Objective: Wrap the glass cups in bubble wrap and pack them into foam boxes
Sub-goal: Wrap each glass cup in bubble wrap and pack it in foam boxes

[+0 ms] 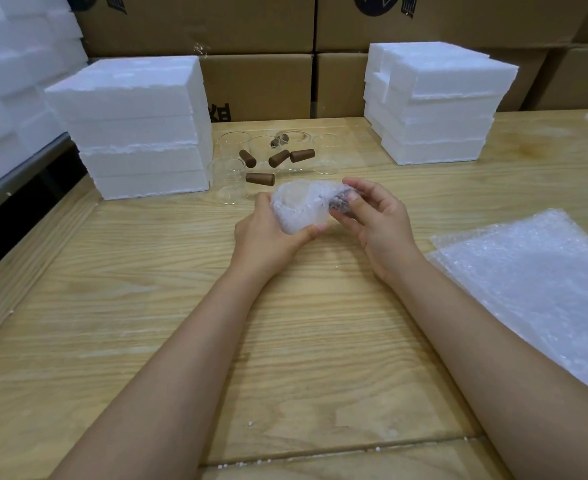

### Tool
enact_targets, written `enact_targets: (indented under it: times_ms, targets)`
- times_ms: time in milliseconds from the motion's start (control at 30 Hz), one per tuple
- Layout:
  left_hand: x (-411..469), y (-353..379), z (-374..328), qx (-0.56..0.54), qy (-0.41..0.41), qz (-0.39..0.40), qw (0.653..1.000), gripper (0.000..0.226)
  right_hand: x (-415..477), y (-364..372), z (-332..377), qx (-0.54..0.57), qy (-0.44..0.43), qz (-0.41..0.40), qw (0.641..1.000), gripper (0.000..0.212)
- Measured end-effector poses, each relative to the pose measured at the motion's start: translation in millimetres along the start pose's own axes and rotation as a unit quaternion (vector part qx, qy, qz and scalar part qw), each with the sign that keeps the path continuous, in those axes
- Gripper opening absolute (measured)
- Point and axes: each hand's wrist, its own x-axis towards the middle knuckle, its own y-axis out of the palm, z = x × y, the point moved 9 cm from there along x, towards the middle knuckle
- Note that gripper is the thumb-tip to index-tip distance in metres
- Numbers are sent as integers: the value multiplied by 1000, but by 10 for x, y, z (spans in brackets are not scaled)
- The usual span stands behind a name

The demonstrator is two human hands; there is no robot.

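Observation:
A glass cup bundled in bubble wrap [301, 206] is held above the middle of the wooden table [147, 306]. My left hand [268, 233] cups the bundle from below and behind. My right hand [372, 216] pinches its right end, where a dark brown handle shows through the wrap. Behind the hands lie several bare glass cups [230, 185] with brown wooden handles [260, 178]. Two piles of white foam boxes stand on the table, one at the left [136, 133] and one at the right [434, 105].
A pile of flat bubble wrap sheets [541, 282] lies on the table at the right. Cardboard cartons [261, 84] form a wall behind the table. More white foam pieces [15, 81] are stacked beyond the table's left edge.

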Motion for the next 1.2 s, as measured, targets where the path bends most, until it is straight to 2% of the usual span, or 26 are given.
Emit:
enact_targets:
  times_ms: [100,200,300,367,467,533,567,667,733,800,900,967,1067,1133,1200]
  targets:
    - [-17,7,-4,54,-3,-2,999,81,45,-15,-123,-46,24,-13,999,23]
    - [-16,12,-4,59,-5,5,998,80,83,-37,-242,-110,56,-20,992,32]
    - [-14,20,38,49,-14,6,999,81,94,-36,-212,-278,22,-10,960,39]
    - [-12,40,44,62,-16,9,998,85,85,-20,-187,-336,2,-5,942,42]
    - [-32,44,-6,60,-2,8,998,102,54,8,-147,-311,-8,-1,950,46]
    - [-74,-50,-92,4,28,-29,999,109,26,-49,29,-291,-58,-47,954,45]
    - [-106,-124,-145,-24,52,-61,997,104,18,-115,143,-270,-86,-84,955,42]
    - [-200,-314,-408,-78,138,-134,978,72,60,-395,435,-173,-136,-212,952,31]
    - [-158,-321,-636,-117,169,-132,970,53,194,-630,523,-107,-119,-299,941,26]
    - [-31,-215,-896,-166,171,-101,966,44,386,-876,554,-46,-85,-375,922,23]
    - [224,195,-1211,-254,110,-38,960,34,694,-1253,533,-29,-38,-458,888,23]
    - [349,678,-1300,-300,18,19,953,40,854,-1514,496,-67,-3,-491,869,29]
    - [390,1435,-1307,-288,-83,86,950,54,1060,-1851,458,-130,43,-504,853,36]
    - [408,1800,-1276,-275,-109,101,950,60,1209,-2049,446,-154,61,-496,852,40]
    - [496,1995,-1269,-227,-85,99,965,62,1351,-2222,436,-164,72,-482,858,44]
